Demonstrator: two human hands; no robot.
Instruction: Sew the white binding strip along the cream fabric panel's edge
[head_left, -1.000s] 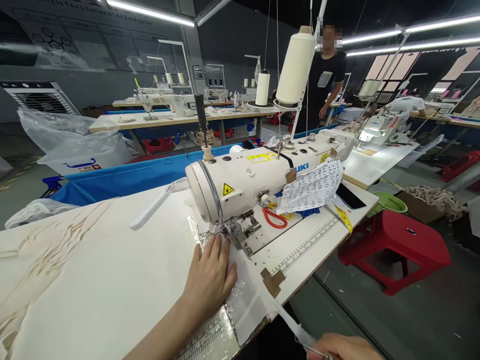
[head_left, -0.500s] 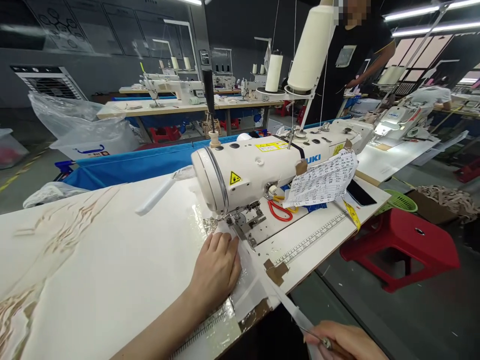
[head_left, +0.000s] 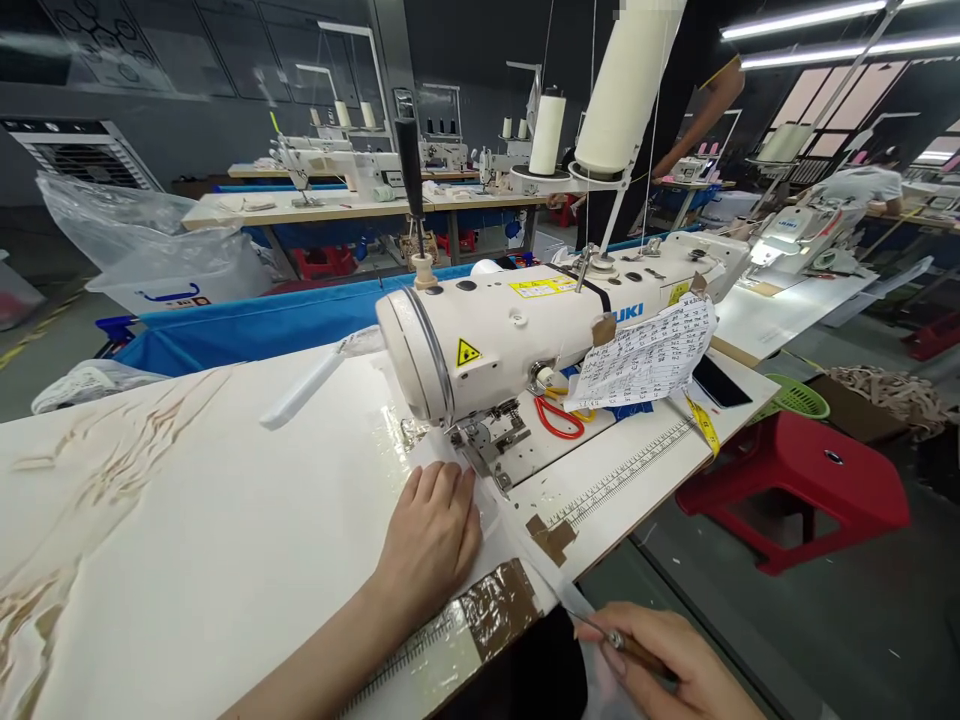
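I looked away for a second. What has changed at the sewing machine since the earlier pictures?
The right hand, gripping a thin tool, has come up toward the table edge along the white strip. The left hand stays flat on the fabric beside the presser foot.

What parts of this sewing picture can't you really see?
- Needle under the sewing machine: hidden in the head view by the metal foot parts.
- Right hand: its lower part is cut off by the bottom edge; the thin tool it grips is mostly covered by fingers.
- Writing on the paper sheet: too small to read.
- Left hand covers the white strip beneath it.
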